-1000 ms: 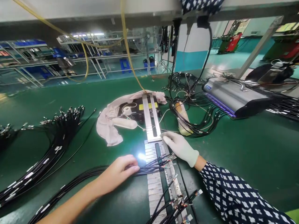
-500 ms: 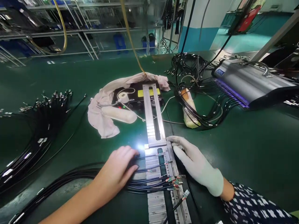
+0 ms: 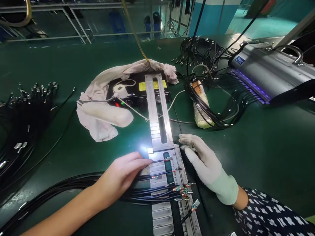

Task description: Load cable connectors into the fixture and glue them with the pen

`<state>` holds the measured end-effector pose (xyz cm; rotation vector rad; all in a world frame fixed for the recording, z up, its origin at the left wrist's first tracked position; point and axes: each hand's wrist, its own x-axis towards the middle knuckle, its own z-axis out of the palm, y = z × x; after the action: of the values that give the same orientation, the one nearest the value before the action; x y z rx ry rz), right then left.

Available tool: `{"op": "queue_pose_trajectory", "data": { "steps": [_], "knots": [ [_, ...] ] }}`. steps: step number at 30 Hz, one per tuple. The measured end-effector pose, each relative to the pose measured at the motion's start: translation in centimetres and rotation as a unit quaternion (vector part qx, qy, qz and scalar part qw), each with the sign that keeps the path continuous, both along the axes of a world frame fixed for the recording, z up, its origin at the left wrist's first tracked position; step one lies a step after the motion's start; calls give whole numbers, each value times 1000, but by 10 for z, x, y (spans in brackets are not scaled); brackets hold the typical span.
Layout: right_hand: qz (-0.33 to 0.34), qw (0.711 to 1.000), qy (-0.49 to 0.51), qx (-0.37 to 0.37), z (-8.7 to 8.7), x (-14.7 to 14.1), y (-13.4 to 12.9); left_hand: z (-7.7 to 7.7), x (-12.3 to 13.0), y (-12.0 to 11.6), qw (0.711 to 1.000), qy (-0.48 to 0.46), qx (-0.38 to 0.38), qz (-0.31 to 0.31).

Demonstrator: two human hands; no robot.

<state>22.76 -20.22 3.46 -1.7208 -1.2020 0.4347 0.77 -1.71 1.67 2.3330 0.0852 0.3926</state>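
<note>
My bare left hand [image 3: 129, 167] pinches a thin black cable [image 3: 158, 161] near its end, fingertips at the left edge of a long slotted metal fixture [image 3: 161, 218]. The cable's small connector with bare circuit board [image 3: 168, 159] lies over the slot. Below it, several more black cables [image 3: 145, 197] cross the fixture, their connector ends [image 3: 185, 190] bunched by the right rail. My right hand [image 3: 205, 164], in a white glove, is just right of the rail, thumb and fingers apart, holding nothing visible. A single connector [image 3: 195, 205] points up-right at the front.
Behind the fixture sits a black control box [image 3: 137, 87] with a pale cloth [image 3: 98, 132] draped around it. A silver UV lamp housing [image 3: 270, 70] stands at right. Cable bundles lie at left [image 3: 22, 131] and back right [image 3: 200, 49]; a wrapped block [image 3: 203, 111] stands nearer.
My left hand's fingers have moved right onto the top cable at the fixture's edge. My right hand has drawn slightly away from the rail. The camera view has tilted downward.
</note>
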Motion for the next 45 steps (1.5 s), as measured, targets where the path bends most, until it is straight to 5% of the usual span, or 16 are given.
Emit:
{"op": "queue_pose_trajectory", "data": {
  "steps": [6, 18, 24, 27, 31, 35, 39, 45],
  "knots": [
    [8, 1000, 14, 6, 1, 0, 0, 13, 7, 16, 997, 37, 17, -64],
    [20, 1000, -23, -2, 4, 0, 2, 10, 9, 10, 998, 23, 1, -53],
    [36, 999, -35, 4, 6, 1, 4, -6, -12, -12, 965, -32, 247, 77],
    [42, 998, -45, 7, 7, 1, 4, -12, -18, -21, 955, -28, 288, 68],
    [57, 997, -55, 12, 8, -1, -4, -8, -17, -30, 972, -10, 224, 63],
    [62, 996, -64, 7, 10, -2, -18, 4, -20, -35, 996, 54, 29, 60],
    [64, 996, -69, 3, 11, -3, -22, 17, -24, -32, 987, 110, -114, 20],
    [51, 997, -50, -5, 10, -4, -20, 10, -6, -36, 996, 30, -4, 80]
  ]
}}
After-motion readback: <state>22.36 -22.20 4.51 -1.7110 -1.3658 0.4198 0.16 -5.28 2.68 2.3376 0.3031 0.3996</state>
